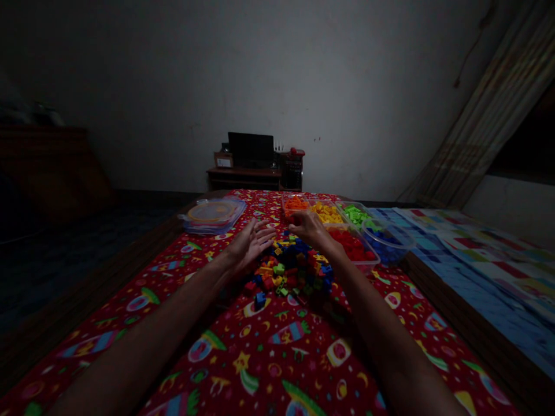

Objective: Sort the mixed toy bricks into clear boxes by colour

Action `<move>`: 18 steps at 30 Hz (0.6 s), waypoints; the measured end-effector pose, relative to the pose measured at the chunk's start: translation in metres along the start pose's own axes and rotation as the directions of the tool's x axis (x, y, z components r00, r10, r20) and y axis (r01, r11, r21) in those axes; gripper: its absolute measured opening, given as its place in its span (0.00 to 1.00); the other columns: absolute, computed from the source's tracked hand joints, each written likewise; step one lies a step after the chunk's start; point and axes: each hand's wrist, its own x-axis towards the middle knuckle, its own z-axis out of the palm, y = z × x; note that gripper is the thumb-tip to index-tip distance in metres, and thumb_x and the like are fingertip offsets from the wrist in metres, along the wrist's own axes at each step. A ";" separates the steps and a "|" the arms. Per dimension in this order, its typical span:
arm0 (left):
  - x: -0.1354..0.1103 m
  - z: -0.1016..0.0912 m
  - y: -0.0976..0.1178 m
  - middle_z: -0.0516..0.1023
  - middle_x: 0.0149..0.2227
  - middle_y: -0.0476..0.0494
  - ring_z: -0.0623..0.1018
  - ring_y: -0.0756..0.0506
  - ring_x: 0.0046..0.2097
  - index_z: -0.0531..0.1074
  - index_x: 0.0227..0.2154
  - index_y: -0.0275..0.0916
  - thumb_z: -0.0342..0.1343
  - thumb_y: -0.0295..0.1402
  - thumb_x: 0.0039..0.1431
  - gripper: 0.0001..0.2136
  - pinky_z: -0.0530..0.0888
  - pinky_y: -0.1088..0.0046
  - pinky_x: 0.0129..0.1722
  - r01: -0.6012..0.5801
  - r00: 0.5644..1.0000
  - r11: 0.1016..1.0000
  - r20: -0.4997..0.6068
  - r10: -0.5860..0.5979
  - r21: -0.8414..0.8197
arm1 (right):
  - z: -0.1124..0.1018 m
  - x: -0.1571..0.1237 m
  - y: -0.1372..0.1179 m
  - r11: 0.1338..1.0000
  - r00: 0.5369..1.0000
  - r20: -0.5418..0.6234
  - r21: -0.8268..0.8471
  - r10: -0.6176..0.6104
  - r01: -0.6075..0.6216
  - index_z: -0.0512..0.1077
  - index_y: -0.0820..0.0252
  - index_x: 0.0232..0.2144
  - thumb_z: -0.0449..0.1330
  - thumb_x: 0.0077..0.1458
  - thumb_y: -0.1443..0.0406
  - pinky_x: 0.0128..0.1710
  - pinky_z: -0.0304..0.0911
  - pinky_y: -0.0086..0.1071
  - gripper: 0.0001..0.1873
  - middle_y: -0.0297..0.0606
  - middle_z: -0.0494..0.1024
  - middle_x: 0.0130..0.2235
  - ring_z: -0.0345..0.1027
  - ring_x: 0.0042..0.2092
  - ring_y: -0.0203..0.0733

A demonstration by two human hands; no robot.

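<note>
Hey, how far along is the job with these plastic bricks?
Done: clear plastic tubs hold sorted orange bricks, yellow bricks, green bricks, red bricks and blue bricks. In hand: the open left hand and right hand sit by the pile, nothing visibly held. Still left: a mixed pile of plastic bricks on the red patterned bedspread.

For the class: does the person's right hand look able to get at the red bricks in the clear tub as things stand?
Probably yes: the right hand is right beside the red bricks, and only the low rim of the clear tub seems to lie between them.
</note>
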 end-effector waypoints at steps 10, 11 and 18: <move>0.015 -0.040 0.020 0.78 0.39 0.38 0.75 0.39 0.45 0.73 0.34 0.35 0.54 0.46 0.50 0.18 0.70 0.60 0.48 -0.250 0.952 0.763 0.006 0.307 0.596 | -0.078 -0.013 0.046 0.898 0.960 -0.107 -0.339 0.261 -0.282 0.76 0.67 0.32 0.54 0.49 0.70 0.31 0.55 0.26 0.11 0.43 0.77 0.31 0.67 0.31 0.36; 0.016 -0.044 0.020 0.78 0.39 0.38 0.75 0.38 0.46 0.74 0.34 0.36 0.54 0.46 0.49 0.18 0.70 0.60 0.48 -0.260 0.945 0.671 0.040 0.324 0.694 | -0.079 -0.015 0.048 0.878 0.950 -0.068 -0.367 0.305 -0.308 0.76 0.66 0.34 0.55 0.50 0.69 0.32 0.56 0.27 0.12 0.44 0.78 0.34 0.68 0.33 0.37; 0.031 -0.073 -0.002 0.76 0.45 0.36 0.74 0.38 0.47 0.73 0.43 0.34 0.45 0.44 0.53 0.22 0.70 0.61 0.48 -0.260 0.939 0.185 0.204 0.276 0.948 | -0.070 -0.014 0.050 0.817 0.929 -0.045 -0.462 0.368 -0.346 0.74 0.63 0.43 0.53 0.55 0.60 0.41 0.59 0.29 0.17 0.47 0.76 0.46 0.68 0.46 0.43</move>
